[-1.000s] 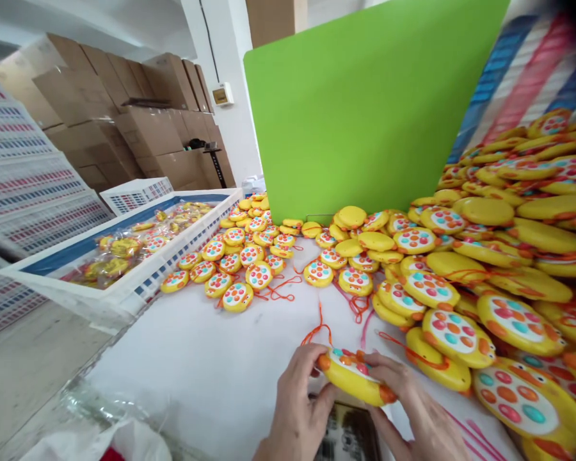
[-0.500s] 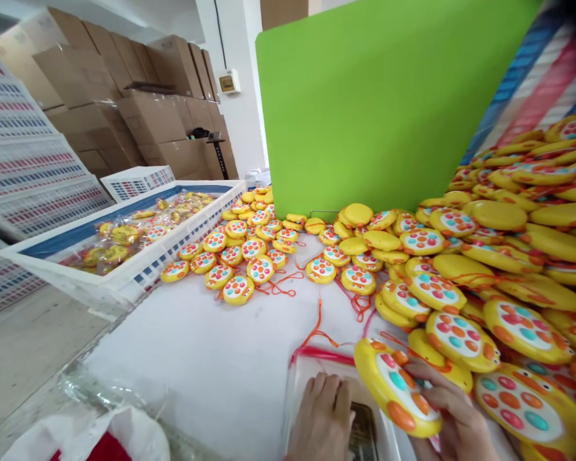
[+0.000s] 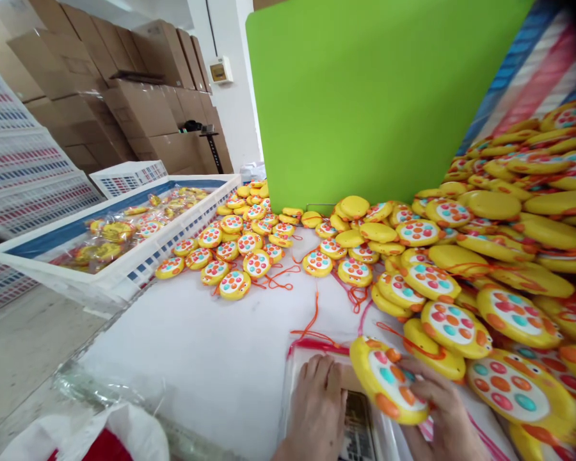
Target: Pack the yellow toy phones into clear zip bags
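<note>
My right hand [image 3: 439, 410] grips a yellow duck-like toy [image 3: 388, 383] by its right edge. Round coloured buttons on a white panel cover the toy's front, which is tilted toward me. My left hand [image 3: 317, 406] lies on a clear plastic bag [image 3: 295, 378] with a red strip along its top edge. Its fingers are stretched out side by side and point away from me, with the tips on the bag just below the strip. Under the plastic, right of my left hand, a dark printed rectangle [image 3: 359, 422] shows. The held toy's left end overhangs the bag's upper right corner.
A big heap of the same toys [image 3: 461, 326] fills the right side. A smaller group [image 3: 235, 283] lies at the table's far middle, with orange cords. Behind stands a green panel [image 3: 365, 102]. At left, a white crate [image 3: 100, 288] holds bagged toys. Crumpled plastic [image 3: 105, 390] lies front left.
The camera view has shifted slightly. The held toy has moved a little toward the bag and lower. My left hand stays on the bag, its fingers a bit straighter.
</note>
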Motion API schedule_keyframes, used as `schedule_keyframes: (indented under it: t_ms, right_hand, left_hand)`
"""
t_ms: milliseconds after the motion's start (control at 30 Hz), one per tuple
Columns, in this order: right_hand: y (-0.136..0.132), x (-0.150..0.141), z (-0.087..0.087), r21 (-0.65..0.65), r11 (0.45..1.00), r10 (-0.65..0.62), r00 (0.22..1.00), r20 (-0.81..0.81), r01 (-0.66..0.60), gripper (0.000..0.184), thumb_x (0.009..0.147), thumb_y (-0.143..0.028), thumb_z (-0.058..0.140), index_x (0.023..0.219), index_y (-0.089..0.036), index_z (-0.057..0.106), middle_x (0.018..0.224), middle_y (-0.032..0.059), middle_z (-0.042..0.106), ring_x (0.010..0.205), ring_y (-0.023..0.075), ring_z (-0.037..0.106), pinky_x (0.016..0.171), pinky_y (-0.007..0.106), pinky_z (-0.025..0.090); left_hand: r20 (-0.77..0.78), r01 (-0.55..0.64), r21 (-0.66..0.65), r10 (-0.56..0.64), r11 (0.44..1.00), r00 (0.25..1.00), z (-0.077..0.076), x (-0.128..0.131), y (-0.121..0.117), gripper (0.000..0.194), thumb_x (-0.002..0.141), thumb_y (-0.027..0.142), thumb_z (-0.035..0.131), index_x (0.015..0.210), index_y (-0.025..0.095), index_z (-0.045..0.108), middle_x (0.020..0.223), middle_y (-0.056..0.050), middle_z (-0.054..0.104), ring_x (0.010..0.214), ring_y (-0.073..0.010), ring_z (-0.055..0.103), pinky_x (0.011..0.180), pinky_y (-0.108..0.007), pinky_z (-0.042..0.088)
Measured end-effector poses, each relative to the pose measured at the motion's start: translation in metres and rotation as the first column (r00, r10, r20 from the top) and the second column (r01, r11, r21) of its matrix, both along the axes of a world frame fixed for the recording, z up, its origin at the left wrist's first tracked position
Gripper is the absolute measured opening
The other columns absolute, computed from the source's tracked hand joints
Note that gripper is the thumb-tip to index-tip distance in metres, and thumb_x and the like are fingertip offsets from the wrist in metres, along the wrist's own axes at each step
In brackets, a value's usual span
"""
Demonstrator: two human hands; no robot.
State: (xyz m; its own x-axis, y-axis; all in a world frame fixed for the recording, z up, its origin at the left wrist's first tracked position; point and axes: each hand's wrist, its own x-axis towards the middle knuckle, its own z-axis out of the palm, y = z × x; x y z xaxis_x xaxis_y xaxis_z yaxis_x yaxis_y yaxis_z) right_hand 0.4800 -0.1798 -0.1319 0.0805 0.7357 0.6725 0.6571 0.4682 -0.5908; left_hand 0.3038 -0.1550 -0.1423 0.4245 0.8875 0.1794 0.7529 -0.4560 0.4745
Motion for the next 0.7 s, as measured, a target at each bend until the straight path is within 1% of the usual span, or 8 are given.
schedule_keyframes:
  t_ms: [67,133,233,300,367,467,533,700]
  right_hand:
    - [0.005,-0.001,0.007,-0.177,0.983,-0.093,0.966,-0.241,0.051,0.024,0.079,-0.025,0.061,0.099,-0.024,0.048,0.113,0.0082,0.058,0.102,0.0247,0.062,0.074,0.032,0.058]
    - [0.013,0.000,0.018,-0.331,0.941,-0.208,0.885,-0.415,0.066,0.036,0.074,-0.036,0.067,0.103,-0.024,0.049,0.108,0.0074,0.061,0.095,0.0254,0.064,0.071,0.032,0.058]
    - [0.022,0.003,0.034,-0.449,0.893,-0.258,0.829,-0.496,0.009,0.047,0.067,-0.046,0.073,0.103,-0.024,0.052,0.094,0.0039,0.065,0.082,0.0230,0.066,0.067,0.031,0.059]
    - [0.021,0.003,0.038,-0.518,0.853,-0.248,0.820,-0.517,-0.069,0.046,0.069,-0.047,0.071,0.104,-0.023,0.052,0.093,0.0033,0.065,0.079,0.0220,0.066,0.066,0.030,0.059]
    - [0.016,0.002,0.034,-0.582,0.798,-0.264,0.776,-0.572,-0.157,0.045,0.075,-0.047,0.067,0.109,-0.023,0.052,0.099,0.0038,0.064,0.081,0.0219,0.065,0.066,0.031,0.059]
    - [0.008,0.000,0.022,-0.581,0.762,-0.314,0.622,-0.717,-0.285,0.046,0.077,-0.047,0.065,0.115,-0.023,0.052,0.114,0.0053,0.059,0.090,0.0230,0.062,0.067,0.033,0.060]
    - [0.005,0.000,0.016,-0.567,0.753,-0.340,0.540,-0.770,-0.334,0.051,0.074,-0.045,0.069,0.117,-0.022,0.053,0.118,0.0066,0.057,0.094,0.0248,0.060,0.066,0.035,0.060]
    - [0.002,0.004,0.017,-0.584,0.744,-0.396,0.490,-0.777,-0.325,0.054,0.067,-0.043,0.075,0.114,-0.022,0.059,0.124,0.0072,0.058,0.095,0.0277,0.062,0.064,0.035,0.063]
  left_hand:
    - [-0.065,0.000,0.032,0.002,0.999,0.998,-0.002,0.002,0.000,0.036,0.084,0.011,0.048,0.120,0.013,0.051,0.116,-0.011,0.059,0.104,-0.0283,0.051,0.089,-0.045,0.045]
    - [-0.111,0.000,0.041,0.004,0.999,0.994,-0.002,0.003,0.000,0.031,0.084,0.009,0.048,0.113,0.014,0.055,0.107,-0.009,0.062,0.095,-0.0266,0.054,0.084,-0.044,0.047]
    - [-0.126,-0.001,0.029,0.004,1.000,0.992,0.000,0.003,0.001,0.017,0.084,0.009,0.047,0.093,0.015,0.060,0.093,-0.006,0.062,0.086,-0.0241,0.056,0.078,-0.041,0.049]
    - [-0.106,0.002,0.040,0.002,0.999,0.994,0.000,0.002,0.003,0.016,0.085,0.009,0.046,0.087,0.016,0.060,0.097,-0.007,0.062,0.093,-0.0242,0.056,0.083,-0.042,0.048]
    - [-0.087,0.004,0.072,0.002,0.997,0.996,-0.003,0.002,0.004,0.019,0.086,0.009,0.044,0.095,0.015,0.060,0.109,-0.010,0.060,0.102,-0.0246,0.054,0.091,-0.042,0.045]
    - [-0.101,-0.007,0.123,0.020,0.992,0.995,-0.010,0.003,0.006,0.031,0.086,0.006,0.043,0.114,0.015,0.055,0.115,-0.011,0.059,0.105,-0.0251,0.053,0.093,-0.044,0.044]
    - [-0.131,-0.023,0.136,0.041,0.991,0.990,-0.013,0.005,0.007,0.029,0.085,0.005,0.044,0.109,0.015,0.056,0.106,-0.009,0.061,0.098,-0.0251,0.055,0.087,-0.044,0.046]
    - [-0.196,0.041,0.155,-0.010,0.987,0.981,-0.005,0.006,0.010,0.012,0.083,0.010,0.049,0.086,0.017,0.058,0.094,-0.005,0.061,0.091,-0.0249,0.054,0.084,-0.045,0.045]
